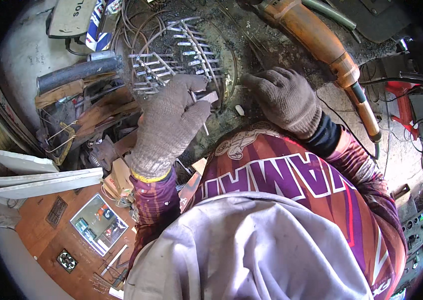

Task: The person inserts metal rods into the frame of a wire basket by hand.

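Observation:
Both of my hands wear knitted brown-grey work gloves. My left hand [169, 117] is closed around a thin metal rod [205, 129], its lower end sticking out below the thumb. A small flat block [210, 97] shows at the same fingertips; whether it is joined to the rod is unclear. To the right, my right hand [286, 97] is held above the dark bench with curled fingers; what they hold, if anything, is hidden. Just beyond the left hand lie two comb-like rows of metal pegs, a longer one [199, 52] and a shorter one [157, 70]. A small pale piece [240, 110] rests between my hands.
An orange power tool [311, 35] with a long body and cable lies at the upper right. Wood scraps and a dark pipe [79, 75] are piled on the left, with white boards [46, 180] nearer. A red-framed item [401, 105] stands at far right.

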`<state>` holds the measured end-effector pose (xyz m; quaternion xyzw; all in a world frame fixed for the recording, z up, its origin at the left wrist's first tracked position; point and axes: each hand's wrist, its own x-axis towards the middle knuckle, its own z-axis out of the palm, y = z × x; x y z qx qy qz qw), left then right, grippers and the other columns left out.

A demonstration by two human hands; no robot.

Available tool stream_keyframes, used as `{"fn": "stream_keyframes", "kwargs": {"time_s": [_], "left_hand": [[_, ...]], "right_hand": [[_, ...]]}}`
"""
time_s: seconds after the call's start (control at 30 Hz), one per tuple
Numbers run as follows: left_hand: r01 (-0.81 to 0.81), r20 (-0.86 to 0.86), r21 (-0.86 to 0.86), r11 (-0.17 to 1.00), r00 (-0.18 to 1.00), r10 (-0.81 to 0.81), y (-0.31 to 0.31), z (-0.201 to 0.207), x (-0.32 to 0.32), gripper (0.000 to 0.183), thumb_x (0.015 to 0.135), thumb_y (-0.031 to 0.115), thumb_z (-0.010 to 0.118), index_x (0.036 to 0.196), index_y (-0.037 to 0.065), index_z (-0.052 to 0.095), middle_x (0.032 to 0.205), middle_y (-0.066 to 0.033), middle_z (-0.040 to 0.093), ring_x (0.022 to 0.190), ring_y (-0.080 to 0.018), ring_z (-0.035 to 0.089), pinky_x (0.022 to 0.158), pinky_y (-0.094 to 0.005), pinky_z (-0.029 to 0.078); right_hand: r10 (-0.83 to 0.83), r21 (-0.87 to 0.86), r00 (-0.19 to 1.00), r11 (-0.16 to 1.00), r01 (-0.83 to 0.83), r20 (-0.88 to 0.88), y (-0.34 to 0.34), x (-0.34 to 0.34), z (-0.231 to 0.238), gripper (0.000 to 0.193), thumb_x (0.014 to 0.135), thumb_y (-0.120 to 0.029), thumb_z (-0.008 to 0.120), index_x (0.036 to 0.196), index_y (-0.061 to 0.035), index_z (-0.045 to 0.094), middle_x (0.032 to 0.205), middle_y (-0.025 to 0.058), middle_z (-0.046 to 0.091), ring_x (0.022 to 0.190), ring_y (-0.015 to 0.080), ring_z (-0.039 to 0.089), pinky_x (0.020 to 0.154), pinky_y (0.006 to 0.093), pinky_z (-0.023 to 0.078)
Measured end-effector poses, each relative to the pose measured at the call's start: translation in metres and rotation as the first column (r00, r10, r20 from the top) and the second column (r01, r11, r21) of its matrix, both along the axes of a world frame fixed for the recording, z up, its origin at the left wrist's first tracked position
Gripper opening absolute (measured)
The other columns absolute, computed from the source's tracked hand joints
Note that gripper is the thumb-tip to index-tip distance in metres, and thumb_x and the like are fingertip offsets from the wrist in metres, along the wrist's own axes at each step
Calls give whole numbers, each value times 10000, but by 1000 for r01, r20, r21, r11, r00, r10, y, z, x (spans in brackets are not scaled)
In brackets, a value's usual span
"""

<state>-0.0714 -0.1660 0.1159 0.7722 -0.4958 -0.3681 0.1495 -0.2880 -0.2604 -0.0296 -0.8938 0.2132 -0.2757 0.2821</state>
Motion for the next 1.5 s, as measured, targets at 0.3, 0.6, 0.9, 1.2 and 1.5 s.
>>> {"fn": "stream_keyframes", "kwargs": {"time_s": [0.3,0.6,0.9,1.2,1.5], "left_hand": [[105,114,-117,988,989,-91,1,-18,-3,270,943,138,716,1181,33,645,956,-144,723,825,-232,714,752,-382,562],[117,169,-177,977,982,-87,-1,-23,-3,277,960,194,752,1162,38,644,861,-129,691,741,-244,705,663,-389,546],[137,166,-82,987,979,-122,-4,-15,-2,315,926,126,708,1197,-10,622,1055,-158,671,900,-234,666,825,-368,542],[140,143,-200,970,983,-113,3,-16,0,265,933,125,735,1166,31,650,894,-135,688,752,-231,685,680,-380,537],[120,113,-80,990,987,-111,13,-11,-6,238,948,116,710,1166,45,648,841,-107,716,702,-178,711,652,-350,549]], "right_hand": [[23,3,997,1000,-24,76,7,7,-3,398,855,-306,716,1230,-172,707,1026,54,720,924,285,717,776,423,581],[56,-9,986,998,-55,155,9,16,1,361,845,-251,719,1191,-149,710,930,50,691,886,293,708,761,421,580],[117,-159,986,982,-98,116,7,30,2,377,875,-259,634,1232,-157,700,997,45,698,944,269,707,791,425,569],[98,-214,995,972,-97,-7,2,18,-1,325,853,-237,683,1160,-135,714,1004,58,706,929,281,698,779,417,558],[39,-88,999,995,-38,14,15,-7,-5,293,847,-283,691,1106,-147,718,1028,61,717,932,284,709,761,419,558]]}}
